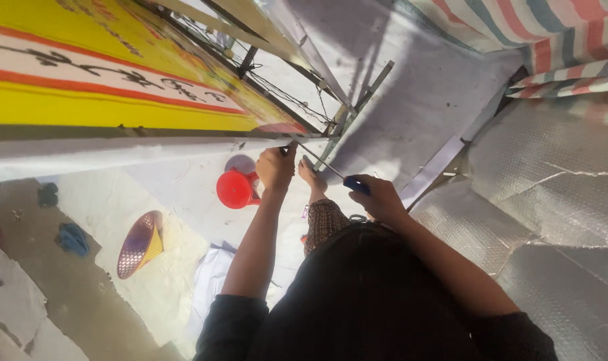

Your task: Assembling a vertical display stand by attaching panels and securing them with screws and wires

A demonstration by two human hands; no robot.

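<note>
While the right hand [379,198] was wrapped round the blue handle of a screwdriver [331,170], its thin metal shaft ran up and to the left, with the tip beside the left hand [275,167]. That hand was clenched at the end of the pale rail [117,157] under the yellow banner [83,100]; exactly what its fingers pinched was hidden by the fist. The tool lay between the two hands, above a bare foot [311,175] that rested near the metal frame [347,110].

Judging from this, the work was pressing the tip in at the rail's end. It would go best with the shaft kept in line with the push, the left fist holding the rail steady and its fingers out of the tip's path. The footing also looked high above the floor, so the weight belonged over the foot and not on the tool.

Counted: two hands, one screwdriver and one foot in view. On the floor below were one red bucket [236,189], one purple and yellow woven basket [140,244] and one blue cloth [72,238]. At the upper right hung one striped tarpaulin [558,33]
</note>
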